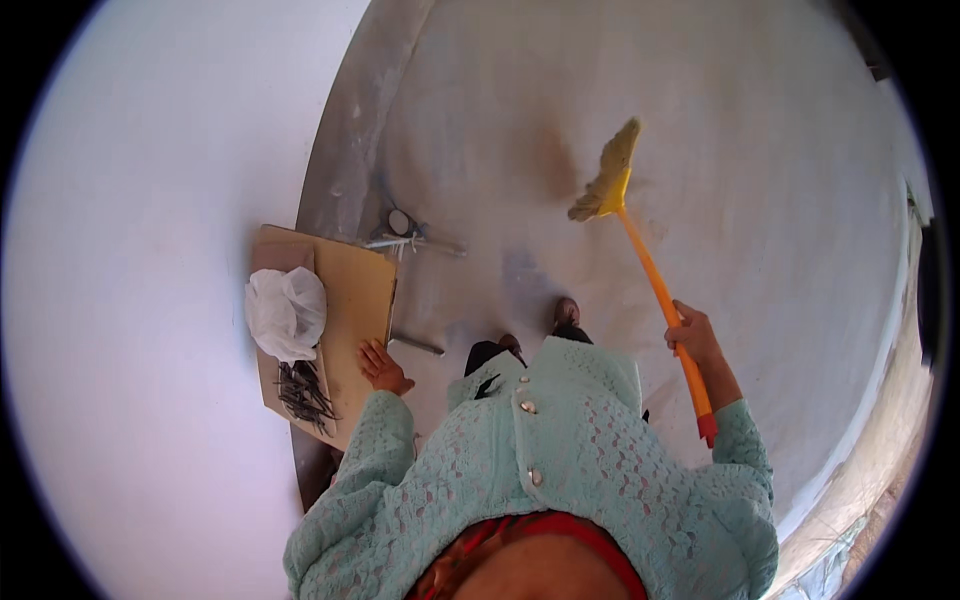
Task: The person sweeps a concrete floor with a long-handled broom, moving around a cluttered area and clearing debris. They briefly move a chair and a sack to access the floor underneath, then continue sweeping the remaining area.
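Observation:
My right hand (693, 335) is closed round the orange handle of a broom (651, 268), out to my right. The handle's red end lies along my forearm, and its yellow head with worn greenish-brown bristles points away from me over the floor. At my left, my left hand (384, 367) rests with fingers stretched out at the edge of a cardboard-topped stand (356, 290). It holds nothing. A crumpled white plastic bag (288, 312) sits on that cardboard, and nearer to me lies a bunch of thin dark pieces (304, 391) whose kind I cannot make out.
A white wall (140, 300) rises along the left, right behind the stand. Metal legs (418, 345) stick out from under the stand, with a small round white-topped object (399, 222) beyond it. Grey floor (480, 130) stretches ahead; a pale raised edge (870, 470) borders it at right.

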{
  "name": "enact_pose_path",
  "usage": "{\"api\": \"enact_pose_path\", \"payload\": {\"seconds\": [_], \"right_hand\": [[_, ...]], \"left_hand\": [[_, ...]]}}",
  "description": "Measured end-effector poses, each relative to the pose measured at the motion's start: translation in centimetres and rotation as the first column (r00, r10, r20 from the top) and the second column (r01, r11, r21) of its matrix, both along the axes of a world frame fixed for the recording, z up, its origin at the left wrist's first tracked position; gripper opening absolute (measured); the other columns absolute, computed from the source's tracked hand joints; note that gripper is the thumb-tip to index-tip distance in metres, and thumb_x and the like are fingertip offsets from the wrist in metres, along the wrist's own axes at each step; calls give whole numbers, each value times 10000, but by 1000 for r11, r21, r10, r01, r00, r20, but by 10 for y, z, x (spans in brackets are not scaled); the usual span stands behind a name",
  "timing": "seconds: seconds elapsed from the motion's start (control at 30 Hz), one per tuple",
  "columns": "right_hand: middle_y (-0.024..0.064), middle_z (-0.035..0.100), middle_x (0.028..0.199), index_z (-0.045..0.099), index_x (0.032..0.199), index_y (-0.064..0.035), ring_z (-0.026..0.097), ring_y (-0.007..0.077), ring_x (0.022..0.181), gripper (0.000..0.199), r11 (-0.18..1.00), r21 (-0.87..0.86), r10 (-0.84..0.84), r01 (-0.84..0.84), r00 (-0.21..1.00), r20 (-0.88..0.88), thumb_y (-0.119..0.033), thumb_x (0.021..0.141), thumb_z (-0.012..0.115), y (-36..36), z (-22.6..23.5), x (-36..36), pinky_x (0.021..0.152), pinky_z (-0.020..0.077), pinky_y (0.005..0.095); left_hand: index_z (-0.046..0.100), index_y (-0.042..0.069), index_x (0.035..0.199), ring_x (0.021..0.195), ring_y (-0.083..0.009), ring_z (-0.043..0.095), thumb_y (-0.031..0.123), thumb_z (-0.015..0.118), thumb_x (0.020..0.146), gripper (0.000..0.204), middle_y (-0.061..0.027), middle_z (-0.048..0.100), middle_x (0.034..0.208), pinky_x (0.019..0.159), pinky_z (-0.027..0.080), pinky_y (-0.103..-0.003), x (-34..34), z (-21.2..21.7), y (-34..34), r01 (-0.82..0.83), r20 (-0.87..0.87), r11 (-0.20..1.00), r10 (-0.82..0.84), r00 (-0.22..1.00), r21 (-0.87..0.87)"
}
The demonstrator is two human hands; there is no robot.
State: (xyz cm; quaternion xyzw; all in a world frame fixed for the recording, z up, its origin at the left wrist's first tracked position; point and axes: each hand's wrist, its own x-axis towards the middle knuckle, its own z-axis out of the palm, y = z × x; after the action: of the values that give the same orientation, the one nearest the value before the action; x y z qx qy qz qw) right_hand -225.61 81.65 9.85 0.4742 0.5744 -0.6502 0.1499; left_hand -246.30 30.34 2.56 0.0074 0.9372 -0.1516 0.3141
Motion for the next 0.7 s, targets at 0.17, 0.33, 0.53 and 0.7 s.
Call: {"api": "enact_pose_path", "payload": {"seconds": [0.17,0.33,0.53,0.7], "right_hand": [[90,522,589,332,1246,40,500,135,457,659,964,-263,-4,-39,987,-162,33,628,560,-20,-22,-63,400,407,240],[118,533,578,384,1193,75,501,155,431,598,939,-215,245,-270,960,-135,29,626,569,-34,-97,-151,386,396,248],[127,512,521,385,1171,116,486,170,389,603,986,-96,138,-133,989,56,50,598,562,-9,-87,-168,365,376,263],[118,518,540,356,1194,114,490,159,416,596,997,45,60,-66,991,123,61,623,518,34,-83,-143,365,392,256]], "left_hand": [[-157,-29,1285,1250,-395,-159,244,752,521,1218,-232,-158,1356,983,40,-545,-8,7,4,1,6,999,-1,1000,35],[-148,-49,1279,1233,-437,-160,257,729,530,1193,-266,-161,1341,961,24,-583,-1,9,5,9,-36,995,-6,999,98],[-119,-74,1273,1211,-477,-167,257,724,533,1169,-307,-161,1319,942,10,-608,4,-26,-20,114,-46,989,-110,993,94],[-68,-81,1282,1216,-484,-141,233,697,551,1104,-313,-128,1324,941,11,-607,-2,-13,-18,166,-39,982,-163,986,87]]}}
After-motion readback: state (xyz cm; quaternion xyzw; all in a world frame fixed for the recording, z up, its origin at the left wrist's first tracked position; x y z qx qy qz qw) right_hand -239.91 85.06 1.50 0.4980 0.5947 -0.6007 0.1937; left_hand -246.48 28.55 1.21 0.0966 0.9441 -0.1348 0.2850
